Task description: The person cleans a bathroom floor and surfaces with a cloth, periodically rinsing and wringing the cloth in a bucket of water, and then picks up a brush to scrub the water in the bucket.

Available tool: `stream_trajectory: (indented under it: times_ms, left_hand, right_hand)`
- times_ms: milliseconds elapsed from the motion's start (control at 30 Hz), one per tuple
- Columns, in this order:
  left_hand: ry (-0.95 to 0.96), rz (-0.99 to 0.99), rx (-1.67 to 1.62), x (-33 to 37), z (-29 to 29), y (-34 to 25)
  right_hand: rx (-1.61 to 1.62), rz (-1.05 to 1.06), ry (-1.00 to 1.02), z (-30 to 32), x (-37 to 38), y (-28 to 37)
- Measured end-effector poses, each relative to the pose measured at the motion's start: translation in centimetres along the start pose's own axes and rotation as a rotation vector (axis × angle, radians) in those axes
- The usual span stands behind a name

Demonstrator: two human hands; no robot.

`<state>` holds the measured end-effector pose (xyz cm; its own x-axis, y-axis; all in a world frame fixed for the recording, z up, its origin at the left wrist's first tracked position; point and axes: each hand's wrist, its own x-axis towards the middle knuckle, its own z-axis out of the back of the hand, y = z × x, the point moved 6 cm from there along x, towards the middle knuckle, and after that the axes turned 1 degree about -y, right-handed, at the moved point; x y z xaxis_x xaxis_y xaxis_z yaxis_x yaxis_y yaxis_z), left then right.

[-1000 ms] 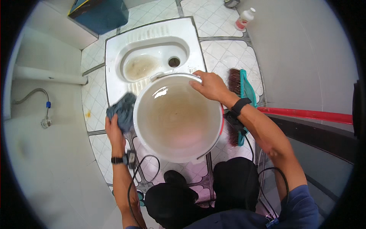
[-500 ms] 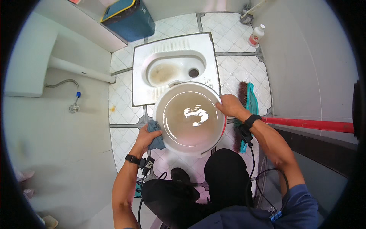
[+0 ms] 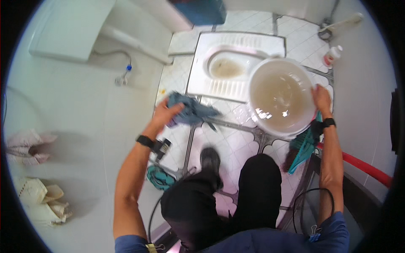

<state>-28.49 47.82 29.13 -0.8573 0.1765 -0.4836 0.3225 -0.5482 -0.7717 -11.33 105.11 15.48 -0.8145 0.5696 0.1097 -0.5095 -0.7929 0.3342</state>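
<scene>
A blue-grey cloth hangs crumpled from my left hand, whose fingers are closed round one end of it. My right hand grips the right rim of a white bucket. Murky, greyish-brown water fills much of the bucket, with light glinting off its surface. The bucket covers the right part of a white squat toilet, hiding its drain hole. Cloudy water also stands in the toilet's basin. Between the cloth and the bucket there is a gap of floor.
Below the bucket lies a teal broom head with a red handle. A white bottle stands by the right wall. A blue bin is at the back. On the left are a pipe, a hose valve and wall-hung paper bags.
The bucket has moved right with my right hand. My left hand has come away from the bucket's side, lifting the cloth. The whole view has shifted, and the broom head now lies turned.
</scene>
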Motion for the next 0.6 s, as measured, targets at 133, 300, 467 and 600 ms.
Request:
stream_trajectory:
  times_ms: [133,300,467,600]
  left_hand:
    - [-0.222,-0.106,-0.244,0.4,7.2,-1.5]
    - [-0.349,-0.215,-0.137,10.7,11.3,4.0]
    - [-0.494,-0.323,0.064,22.2,11.5,6.1]
    - [-0.492,-0.428,0.422,30.6,11.0,1.9]
  right_hand:
    - [-0.148,-0.200,0.144,2.0,2.8,-3.2]
    - [-0.106,-0.210,0.172,1.6,5.4,-7.9]
    - [-0.059,-0.269,-0.037,0.8,4.2,-12.0]
    - [-0.014,-0.362,-0.017,1.9,2.5,-13.0]
